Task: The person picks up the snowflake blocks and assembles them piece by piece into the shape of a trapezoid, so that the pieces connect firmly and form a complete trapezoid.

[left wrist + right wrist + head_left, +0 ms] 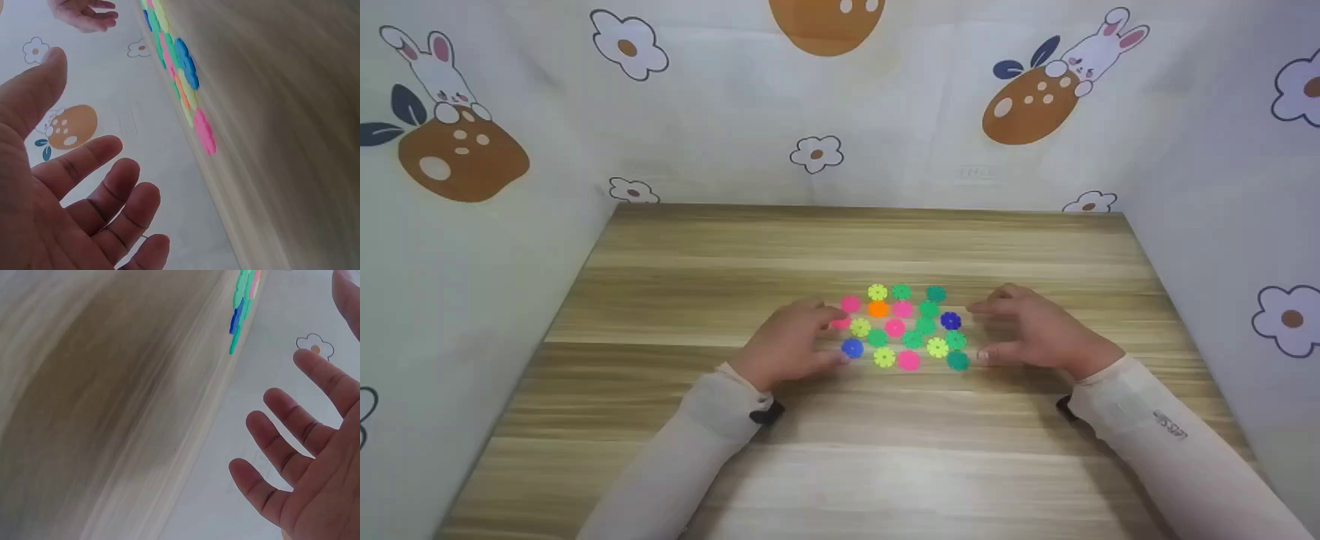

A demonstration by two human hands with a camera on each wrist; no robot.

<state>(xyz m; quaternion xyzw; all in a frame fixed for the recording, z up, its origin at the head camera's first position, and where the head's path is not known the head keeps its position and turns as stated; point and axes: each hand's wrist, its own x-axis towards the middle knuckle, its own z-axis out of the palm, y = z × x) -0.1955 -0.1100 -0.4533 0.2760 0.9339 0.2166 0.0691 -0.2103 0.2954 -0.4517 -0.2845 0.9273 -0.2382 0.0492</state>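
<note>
Several small notched plastic discs, shaped like flowers, lie flat in a loose cluster on the wooden table. Among them are an orange disc (878, 309), a dark blue disc (951, 321), a blue disc (852, 348) and a yellow disc (937, 347), along with green and pink ones. At the cluster's left edge is my left hand (789, 343), its fingertips over a pink disc (841, 323); contact cannot be made out. My right hand (1039, 328) is just right of the cluster, apart from it. Both wrist views show loosely spread fingers holding nothing.
The wood-grain table (840, 465) extends around the discs on all sides. Pale walls (720, 112) printed with rabbits, oranges and flowers enclose it at the back, left and right. Each wrist wears a dark strap (767, 413) over a light sleeve (660, 465).
</note>
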